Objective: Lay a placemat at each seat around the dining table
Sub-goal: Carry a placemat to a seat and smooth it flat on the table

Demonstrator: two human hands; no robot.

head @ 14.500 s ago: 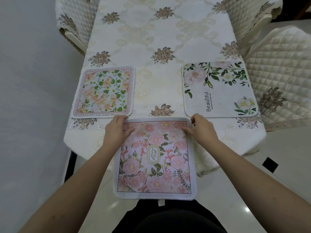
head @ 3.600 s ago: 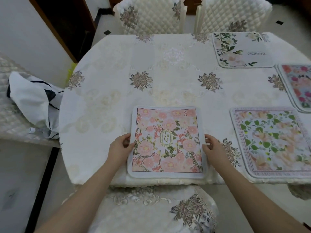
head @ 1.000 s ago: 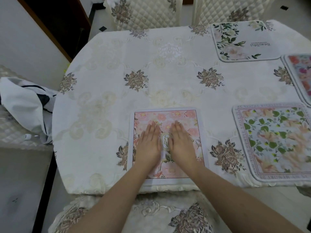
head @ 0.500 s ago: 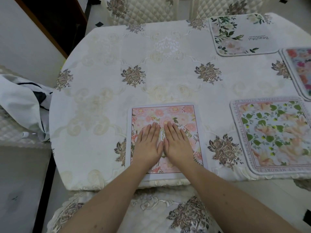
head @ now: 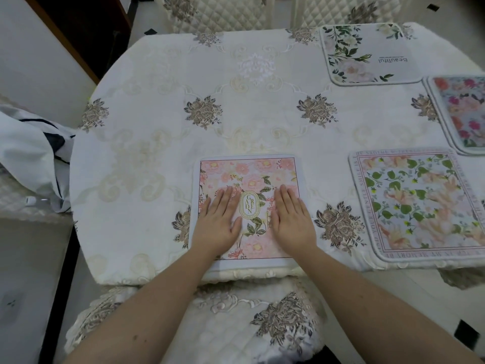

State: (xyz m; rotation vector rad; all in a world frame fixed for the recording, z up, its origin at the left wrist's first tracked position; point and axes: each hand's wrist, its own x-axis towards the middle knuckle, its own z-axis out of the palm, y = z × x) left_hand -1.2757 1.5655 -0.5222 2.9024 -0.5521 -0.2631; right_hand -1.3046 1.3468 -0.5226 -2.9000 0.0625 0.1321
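Under both flattened palms, the pink placemat [head: 246,179] lies square at the table's near edge, left hand [head: 219,222] and right hand [head: 292,219] pressing it smooth with straight fingers either side of its oval emblem; next, likely lifting off for another seat.

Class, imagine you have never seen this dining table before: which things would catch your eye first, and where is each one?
First, the two hands, left hand and right hand, lying flat on the pink GARDEN placemat at the table's near edge. Next, three more floral mats to the right: the green-leaf placemat, the white Beautiful placemat at the far side, and a bright pink placemat cut off by the picture's edge.
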